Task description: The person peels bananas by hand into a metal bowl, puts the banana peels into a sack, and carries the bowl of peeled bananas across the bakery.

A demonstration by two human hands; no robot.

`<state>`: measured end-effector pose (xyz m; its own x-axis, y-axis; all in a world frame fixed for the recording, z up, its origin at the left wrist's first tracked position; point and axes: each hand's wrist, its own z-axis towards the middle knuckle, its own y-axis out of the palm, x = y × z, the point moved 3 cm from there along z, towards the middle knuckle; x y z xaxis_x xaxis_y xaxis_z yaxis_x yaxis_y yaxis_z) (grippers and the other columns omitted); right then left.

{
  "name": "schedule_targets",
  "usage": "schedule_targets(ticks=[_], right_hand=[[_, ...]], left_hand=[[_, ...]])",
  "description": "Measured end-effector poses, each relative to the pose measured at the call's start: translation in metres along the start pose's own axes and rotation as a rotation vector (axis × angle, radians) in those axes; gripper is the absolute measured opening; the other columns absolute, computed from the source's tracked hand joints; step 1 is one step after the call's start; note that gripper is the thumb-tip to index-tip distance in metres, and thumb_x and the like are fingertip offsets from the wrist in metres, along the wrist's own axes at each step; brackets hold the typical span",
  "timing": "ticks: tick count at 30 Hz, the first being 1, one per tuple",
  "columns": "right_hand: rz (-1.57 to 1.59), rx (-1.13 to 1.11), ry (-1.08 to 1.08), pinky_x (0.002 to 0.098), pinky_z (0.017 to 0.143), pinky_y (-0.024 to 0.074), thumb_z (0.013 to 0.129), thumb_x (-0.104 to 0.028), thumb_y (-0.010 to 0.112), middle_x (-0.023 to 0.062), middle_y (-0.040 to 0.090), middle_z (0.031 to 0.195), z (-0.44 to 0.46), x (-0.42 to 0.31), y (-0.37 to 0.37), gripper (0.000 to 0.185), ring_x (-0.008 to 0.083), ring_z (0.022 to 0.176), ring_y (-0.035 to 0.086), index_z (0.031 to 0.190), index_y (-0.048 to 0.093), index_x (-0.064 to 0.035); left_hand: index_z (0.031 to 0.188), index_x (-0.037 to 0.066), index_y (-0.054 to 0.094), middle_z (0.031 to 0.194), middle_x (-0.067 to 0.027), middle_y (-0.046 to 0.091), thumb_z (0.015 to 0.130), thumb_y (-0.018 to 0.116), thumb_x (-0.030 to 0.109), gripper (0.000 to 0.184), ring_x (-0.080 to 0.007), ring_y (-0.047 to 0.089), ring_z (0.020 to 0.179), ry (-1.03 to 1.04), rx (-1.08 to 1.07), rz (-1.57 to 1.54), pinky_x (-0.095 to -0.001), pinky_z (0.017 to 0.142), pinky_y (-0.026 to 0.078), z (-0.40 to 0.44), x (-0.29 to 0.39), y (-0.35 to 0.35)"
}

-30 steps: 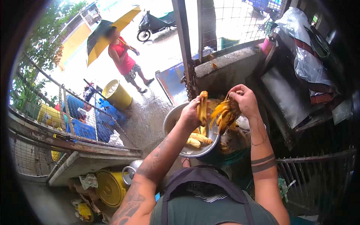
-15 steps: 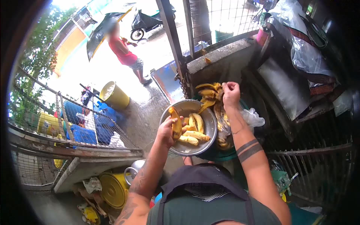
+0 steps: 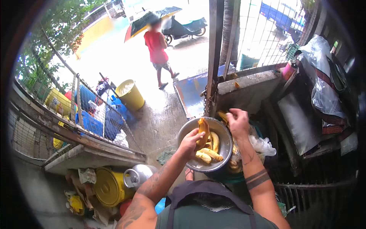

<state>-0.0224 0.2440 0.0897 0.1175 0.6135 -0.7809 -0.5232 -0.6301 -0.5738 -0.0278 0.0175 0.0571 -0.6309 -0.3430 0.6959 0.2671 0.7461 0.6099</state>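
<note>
My left hand (image 3: 189, 144) is closed around a yellow-brown banana (image 3: 203, 131), skin still on at least in part, held upright over the metal bowl (image 3: 183, 134). Inside the bowl lie several peeled bananas (image 3: 209, 152). To the right of the bowl, my right hand (image 3: 238, 123) has its fingers pinched together above a green tub (image 3: 228, 178); whatever is between them is hidden. Beside its fingertips shows a yellow banana peel (image 3: 222, 115). More bananas in clear plastic (image 3: 235, 162) sit under my right wrist.
A yellow bucket (image 3: 131, 97) stands on the wet ground ahead, and a person in a red top (image 3: 155, 45) walks outside with an umbrella. Mesh fencing (image 3: 91, 103) and a concrete ledge (image 3: 248, 86) flank me. A metal pot (image 3: 141, 175) and yellow drum (image 3: 108, 187) are at left.
My view has turned, so the scene sits further right and lower. The banana stays in my left hand over the bowl. The person outside has moved along to the right.
</note>
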Motion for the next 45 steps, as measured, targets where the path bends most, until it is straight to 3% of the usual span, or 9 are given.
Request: schedule_targets(ticks=[3, 15, 20, 27, 33, 36, 39, 43, 45], right_hand=[[0.53, -0.499, 0.1, 0.0253, 0.079, 0.0504, 0.094, -0.016, 0.065, 0.0057, 0.065, 0.098, -0.032, -0.041, 0.009, 0.034, 0.0103, 0.087, 0.061, 0.122, 0.059, 0.0025], [0.525, -0.357, 0.081, 0.0265, 0.076, 0.0527, 0.093, -0.013, 0.066, 0.0066, 0.069, 0.098, -0.056, -0.031, -0.003, 0.028, 0.0108, 0.086, 0.063, 0.114, 0.061, 0.0037], [0.312, -0.104, -0.17, 0.0395, 0.072, 0.054, 0.083, -0.015, 0.058, 0.0225, 0.066, 0.094, -0.066, -0.032, 0.002, 0.028, 0.0352, 0.084, 0.066, 0.104, 0.063, 0.0038], [0.239, -0.033, -0.086, 0.0426, 0.078, 0.0523, 0.079, -0.007, 0.054, 0.022, 0.065, 0.09, -0.065, -0.026, 0.012, 0.024, 0.0374, 0.084, 0.065, 0.099, 0.063, 0.0034], [0.4, -0.067, -0.011, 0.0384, 0.078, 0.0527, 0.082, -0.003, 0.052, 0.0186, 0.067, 0.09, -0.066, -0.019, 0.018, 0.022, 0.03, 0.084, 0.067, 0.1, 0.063, 0.0042], [0.63, -0.133, 0.177, 0.0297, 0.075, 0.0537, 0.093, -0.002, 0.051, 0.01, 0.069, 0.092, -0.07, -0.012, 0.022, 0.017, 0.0155, 0.088, 0.065, 0.103, 0.063, 0.0044], [0.751, -0.154, 0.215, 0.0281, 0.074, 0.0541, 0.094, -0.005, 0.054, 0.0088, 0.069, 0.093, -0.073, -0.009, 0.026, 0.017, 0.0144, 0.087, 0.065, 0.105, 0.064, 0.0043], [0.429, -0.055, -0.054, 0.0277, 0.069, 0.0531, 0.09, -0.01, 0.066, 0.0093, 0.07, 0.093, -0.078, -0.018, 0.021, 0.021, 0.0129, 0.078, 0.065, 0.107, 0.064, 0.0029], [0.432, -0.187, 0.186, 0.0247, 0.069, 0.0501, 0.087, -0.011, 0.07, 0.0051, 0.068, 0.086, -0.08, -0.027, 0.013, 0.018, 0.0094, 0.077, 0.061, 0.101, 0.065, 0.0005]], left_hand=[[0.131, 0.002, 0.051, 0.114, -0.0108, 0.062, 0.097, 0.056, 0.014, 0.037, -0.0234, 0.065, 0.097, -0.005, -0.018, 0.033, -0.0389, 0.082, 0.058, -0.001, 0.003, 0.014], [0.126, 0.004, 0.054, 0.102, -0.0037, 0.062, 0.096, 0.063, 0.023, 0.037, -0.0092, 0.06, 0.088, 0.079, -0.105, 0.476, -0.0247, 0.076, 0.05, 0.012, 0.001, 0.029], [0.123, 0.004, 0.056, 0.103, -0.0064, 0.062, 0.093, 0.067, 0.021, 0.036, -0.0119, 0.06, 0.091, 0.22, 0.071, 0.769, -0.028, 0.081, 0.051, 0.016, -0.014, 0.03], [0.121, 0.003, 0.058, 0.102, -0.0082, 0.064, 0.09, 0.065, 0.015, 0.033, -0.0136, 0.061, 0.092, 0.368, 0.185, 0.943, -0.0297, 0.082, 0.051, 0.015, -0.021, 0.04], [0.123, 0.002, 0.055, 0.101, -0.0068, 0.062, 0.09, 0.068, 0.018, 0.038, -0.0126, 0.061, 0.088, 0.24, 0.071, 0.764, -0.0272, 0.078, 0.051, 0.002, -0.006, 0.045], [0.125, 0.003, 0.053, 0.103, -0.0063, 0.061, 0.093, 0.066, 0.018, 0.038, -0.0131, 0.062, 0.088, -0.016, -0.007, 0.43, -0.0278, 0.078, 0.051, -0.002, -0.007, 0.039], [0.128, 0.004, 0.051, 0.105, -0.006, 0.061, 0.095, 0.063, 0.016, 0.037, -0.0142, 0.062, 0.09, 0.032, -0.017, 0.18, -0.0289, 0.079, 0.053, 0.007, -0.013, 0.028], [0.128, 0.003, 0.05, 0.108, -0.007, 0.06, 0.097, 0.061, 0.02, 0.036, -0.0118, 0.06, 0.092, 0.103, -0.035, 0.046, -0.0248, 0.08, 0.05, 0.02, -0.02, 0.021], [0.127, 0.004, 0.051, 0.108, -0.0061, 0.06, 0.099, 0.058, 0.022, 0.034, -0.0124, 0.059, 0.095, 0.09, 0.021, 0.111, -0.0258, 0.082, 0.049, 0.018, -0.023, 0.026]])
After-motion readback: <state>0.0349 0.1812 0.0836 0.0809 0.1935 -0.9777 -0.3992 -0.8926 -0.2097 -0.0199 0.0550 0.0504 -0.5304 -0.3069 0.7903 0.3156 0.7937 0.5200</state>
